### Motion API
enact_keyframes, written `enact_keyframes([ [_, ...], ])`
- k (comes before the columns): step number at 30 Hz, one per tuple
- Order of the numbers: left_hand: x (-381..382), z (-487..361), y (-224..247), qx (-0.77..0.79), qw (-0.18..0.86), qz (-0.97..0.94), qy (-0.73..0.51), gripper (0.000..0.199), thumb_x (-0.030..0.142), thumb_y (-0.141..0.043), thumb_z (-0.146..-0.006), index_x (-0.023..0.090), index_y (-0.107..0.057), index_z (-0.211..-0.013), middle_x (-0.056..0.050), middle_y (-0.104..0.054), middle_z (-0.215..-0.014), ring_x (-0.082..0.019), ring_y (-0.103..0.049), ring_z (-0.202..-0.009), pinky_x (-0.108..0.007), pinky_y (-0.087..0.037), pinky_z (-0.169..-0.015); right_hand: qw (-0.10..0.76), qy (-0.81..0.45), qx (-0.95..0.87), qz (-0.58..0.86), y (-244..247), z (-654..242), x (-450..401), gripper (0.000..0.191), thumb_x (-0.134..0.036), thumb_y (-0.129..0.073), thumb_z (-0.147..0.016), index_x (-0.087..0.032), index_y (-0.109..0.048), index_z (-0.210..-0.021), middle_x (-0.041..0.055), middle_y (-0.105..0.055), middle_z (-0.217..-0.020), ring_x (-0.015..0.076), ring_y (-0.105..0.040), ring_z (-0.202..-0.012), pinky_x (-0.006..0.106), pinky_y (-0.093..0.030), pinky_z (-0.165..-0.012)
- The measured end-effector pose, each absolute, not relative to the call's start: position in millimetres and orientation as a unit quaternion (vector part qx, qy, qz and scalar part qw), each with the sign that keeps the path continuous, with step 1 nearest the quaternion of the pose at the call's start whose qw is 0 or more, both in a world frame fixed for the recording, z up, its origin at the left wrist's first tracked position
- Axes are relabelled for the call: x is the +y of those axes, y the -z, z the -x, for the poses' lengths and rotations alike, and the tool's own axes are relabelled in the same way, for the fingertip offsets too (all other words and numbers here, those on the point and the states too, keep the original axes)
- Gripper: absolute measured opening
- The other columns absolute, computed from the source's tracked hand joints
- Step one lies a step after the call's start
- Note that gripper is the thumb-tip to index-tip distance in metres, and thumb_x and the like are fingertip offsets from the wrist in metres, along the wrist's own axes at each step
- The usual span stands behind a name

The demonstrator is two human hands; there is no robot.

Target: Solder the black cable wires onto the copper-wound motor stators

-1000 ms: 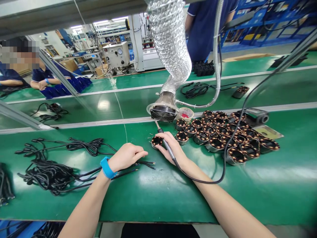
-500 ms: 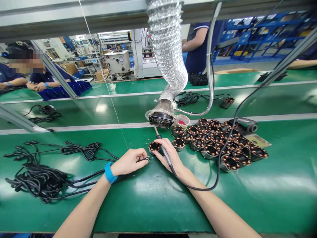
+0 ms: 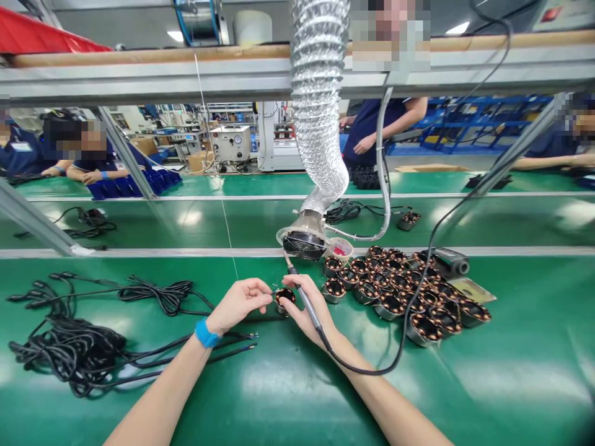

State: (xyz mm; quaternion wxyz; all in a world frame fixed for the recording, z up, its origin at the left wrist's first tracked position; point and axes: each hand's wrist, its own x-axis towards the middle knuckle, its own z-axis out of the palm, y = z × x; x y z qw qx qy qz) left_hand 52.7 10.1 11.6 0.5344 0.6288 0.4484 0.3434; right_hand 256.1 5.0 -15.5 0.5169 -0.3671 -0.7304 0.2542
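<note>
My left hand [image 3: 242, 303], with a blue wristband, pinches a thin wire at the left rim of a motor stator [image 3: 285, 298] with copper windings. The stator stands on the green bench between my hands. In my right hand [image 3: 312, 308] is a soldering iron [image 3: 307, 300], its tip pointing up and away below the fume extractor. My right thumb and fingertips also rest around the stator. Stripped coloured ends of black cables [image 3: 232, 353] lie below my left hand. What the left fingertips cover is partly hidden.
Many stators [image 3: 390, 303] stand grouped at right, beside a small round tub [image 3: 341, 249]. A black cable pile [image 3: 69, 347] lies left. The fume extractor [image 3: 304, 238] hangs from a foil duct [image 3: 320, 99]. The iron's cord [image 3: 404, 347] loops rightward. People sit and stand across the bench.
My left hand has moved from the cable's coloured end to the stator's rim and pinches there. My right hand keeps the iron and stays by the stator. The view has tilted up.
</note>
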Motion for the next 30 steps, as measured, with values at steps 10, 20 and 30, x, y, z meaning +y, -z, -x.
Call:
enact_keyframes([
  [10,1,-58,0,0.435,0.224,-0.796,-0.357,0.020,0.035,-0.058,-0.091,0.019,-0.069,-0.094,-0.003,-0.069,-0.082,-0.015,-0.060,-0.070,-0.025,-0.043,-0.067,0.585,-0.321,-0.649,0.364,5,-231,-2,0.035,-0.007,-0.058,-0.082,-0.027,-0.059,-0.110,0.0000,-0.053,-0.099,0.0100,-0.062,-0.076,0.024,-0.053,-0.073],
  [20,1,-58,-6,0.446,0.269,-0.766,-0.377,0.029,0.035,-0.050,-0.095,0.018,-0.071,-0.084,-0.002,-0.067,-0.070,-0.015,-0.061,-0.065,-0.023,-0.045,-0.061,0.615,-0.330,-0.620,0.359,6,-220,-9,0.037,-0.009,-0.060,-0.082,-0.027,-0.057,-0.114,0.0010,-0.055,-0.100,0.0126,-0.063,-0.083,0.027,-0.054,-0.079],
  [30,2,-59,-7,0.487,0.417,-0.654,-0.401,0.027,0.039,-0.063,-0.083,0.014,-0.072,-0.085,-0.002,-0.066,-0.066,-0.014,-0.057,-0.062,-0.023,-0.044,-0.059,0.605,-0.312,-0.618,0.393,18,-219,-9,0.030,-0.013,-0.061,-0.084,-0.027,-0.058,-0.111,0.0003,-0.054,-0.096,0.0127,-0.062,-0.078,0.026,-0.053,-0.075],
])
